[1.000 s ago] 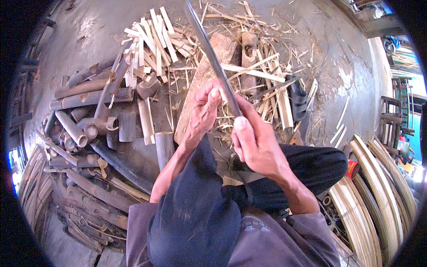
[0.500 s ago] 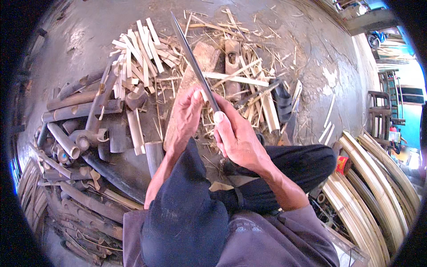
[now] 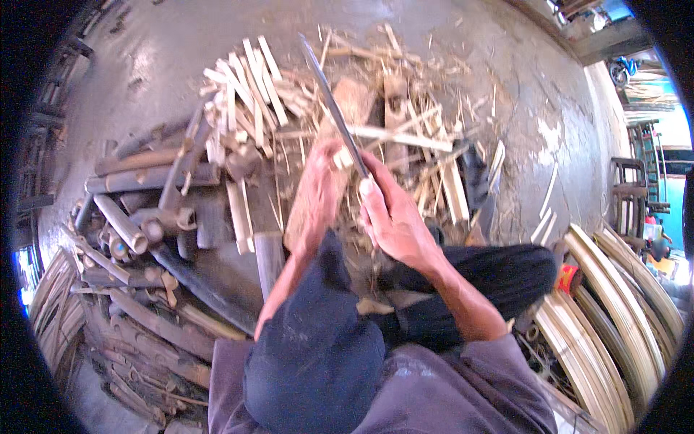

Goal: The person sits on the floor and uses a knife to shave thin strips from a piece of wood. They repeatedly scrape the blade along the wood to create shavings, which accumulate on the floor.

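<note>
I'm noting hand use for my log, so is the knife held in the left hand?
No, the right hand is wrapped around the near end of the knife.

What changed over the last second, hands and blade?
Right hand and blade shifted left and slightly forward; the blade tip, cropped off at first, now shows. Holds look unchanged, left hand on a small pale piece. Pale strips and bamboo tubes stayed put.

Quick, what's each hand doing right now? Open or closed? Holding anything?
Left hand: closed, seemingly on a small pale piece, though it's blurry.
Right hand: closed, holding the long-bladed knife.
</note>
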The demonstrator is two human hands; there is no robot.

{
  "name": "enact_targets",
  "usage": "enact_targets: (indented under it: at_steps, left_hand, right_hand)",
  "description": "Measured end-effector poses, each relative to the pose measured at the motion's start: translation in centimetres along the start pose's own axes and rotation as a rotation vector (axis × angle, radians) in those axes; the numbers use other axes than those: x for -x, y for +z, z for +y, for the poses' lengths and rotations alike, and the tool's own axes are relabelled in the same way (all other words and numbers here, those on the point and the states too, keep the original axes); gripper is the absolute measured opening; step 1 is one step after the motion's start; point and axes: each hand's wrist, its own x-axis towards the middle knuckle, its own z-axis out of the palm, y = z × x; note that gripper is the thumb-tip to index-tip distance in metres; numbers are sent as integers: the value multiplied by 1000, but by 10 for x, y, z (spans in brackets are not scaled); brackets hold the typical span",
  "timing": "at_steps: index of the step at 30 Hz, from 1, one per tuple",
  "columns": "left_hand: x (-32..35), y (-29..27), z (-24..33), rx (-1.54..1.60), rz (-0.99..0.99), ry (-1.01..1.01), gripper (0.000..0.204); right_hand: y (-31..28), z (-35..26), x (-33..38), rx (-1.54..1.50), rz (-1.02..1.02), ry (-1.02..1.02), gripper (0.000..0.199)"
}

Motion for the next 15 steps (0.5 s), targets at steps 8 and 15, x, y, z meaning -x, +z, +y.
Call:
enact_targets:
  at_steps: [8, 15]
  left_hand:
    - [39, -22, -21, 230, 278, -211, 67]
    - [13, -50, 14, 39, 377, 11, 60]
  right_hand:
    - [-13, -34, 8, 228, 45, 7, 50]
    - [2, 19, -13, 107, -35, -34, 56]
